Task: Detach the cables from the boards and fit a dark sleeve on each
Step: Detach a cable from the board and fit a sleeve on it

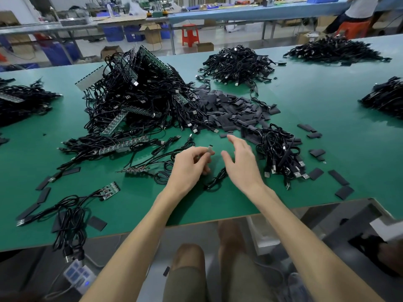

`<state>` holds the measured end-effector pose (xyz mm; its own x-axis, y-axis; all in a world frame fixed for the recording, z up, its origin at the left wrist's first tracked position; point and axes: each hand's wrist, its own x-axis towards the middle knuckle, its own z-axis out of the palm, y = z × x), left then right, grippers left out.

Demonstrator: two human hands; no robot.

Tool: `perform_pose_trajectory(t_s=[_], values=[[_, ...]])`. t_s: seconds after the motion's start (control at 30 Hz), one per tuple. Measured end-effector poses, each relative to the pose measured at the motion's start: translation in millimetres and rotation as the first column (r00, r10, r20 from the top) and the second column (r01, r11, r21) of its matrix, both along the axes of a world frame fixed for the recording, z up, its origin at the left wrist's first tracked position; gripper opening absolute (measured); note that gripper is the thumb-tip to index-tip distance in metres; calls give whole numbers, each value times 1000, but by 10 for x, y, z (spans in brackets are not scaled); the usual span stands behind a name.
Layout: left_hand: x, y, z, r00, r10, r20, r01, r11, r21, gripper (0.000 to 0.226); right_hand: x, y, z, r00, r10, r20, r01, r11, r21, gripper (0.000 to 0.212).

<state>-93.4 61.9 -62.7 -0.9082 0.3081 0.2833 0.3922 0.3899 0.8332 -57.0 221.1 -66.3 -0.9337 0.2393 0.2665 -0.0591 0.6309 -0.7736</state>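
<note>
1. The left hand (189,164) pinches the plug end of a black cable (216,180) between thumb and fingertips, with the small connector (210,148) poking out toward the right so it is free to take a sleeve.
2. The rest of that cable trails down in a loose loop on the green counter (327,94), just below and between the two hands.
3. The right hand (241,162) hovers spread and empty, fingers stretched toward the heap of dark sleeves (231,112); I judge it is going for one.
4. The sleeves lie within easy reach, between the big tangle of boards with cables attached (139,94) on the left and the bundle of cables (281,155) at the right hand's side.
5. That layout reads as a work flow: raw stock on the left, sleeves in the middle, and what look like finished pieces dropped to the right.
6. A short board (134,170) with wires sits just left of the left hand, probably next in line.
</note>
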Motion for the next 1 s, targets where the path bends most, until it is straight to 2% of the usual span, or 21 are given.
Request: perform_pose_trajectory(t_s=[0.07, 0.17, 0.33, 0.47, 0.53, 0.6, 0.67, 0.73, 0.8, 0.9, 1.0], values=[[-57, -66, -16, 998, -13, -55, 9, 997, -75, 16, -69, 32, -19, 998, 43, 54, -52, 986, 161, 52], [-158, -226, -17, 993, -24, -116, 1, 980, -197, 17, -213, 139, 1, 991, 53, 120, -81, 965, 249, 54], [-247, -426, -13, 991, 6, -132, -37, 973, -228, 17, -340, 143, -53, 974, 5, 225, -108, 887, 449, 55], [-243, -414, -17, 989, -9, -148, -27, 971, -239, 17, -319, 96, -98, 994, -56, 99, 0, 874, 486, 49], [-233, -410, -14, 989, -3, -149, -33, 971, -238, 16, -315, 79, -96, 996, -69, 55, 30, 849, 527, 55], [-221, -417, -9, 989, 4, -147, -39, 971, -236, 16, -348, 79, -83, 991, -57, 123, -12, 865, 501, 65], [-204, -417, 2, 990, 4, -144, -38, 971, -236, 16, -396, 93, -87, 972, -45, 229, -75, 868, 490, 66], [-191, -410, 9, 990, 4, -139, -37, 971, -236, 16, -410, 89, -91, 965, -38, 259, -103, 853, 511, 62], [-179, -410, 13, 992, 7, -128, -36, 972, -231, 16, -383, 63, -86, 982, -38, 188, -54, 884, 465, 54], [-176, -413, 10, 993, 23, -114, -48, 974, -220, 15, -338, 30, -98, 998, -38, 40, 11, 851, 526, 33], [-174, -412, 7, 995, 26, -100, -47, 975, -215, 15, -329, 41, -103, 998, -43, 40, 16, 848, 529, 25]])
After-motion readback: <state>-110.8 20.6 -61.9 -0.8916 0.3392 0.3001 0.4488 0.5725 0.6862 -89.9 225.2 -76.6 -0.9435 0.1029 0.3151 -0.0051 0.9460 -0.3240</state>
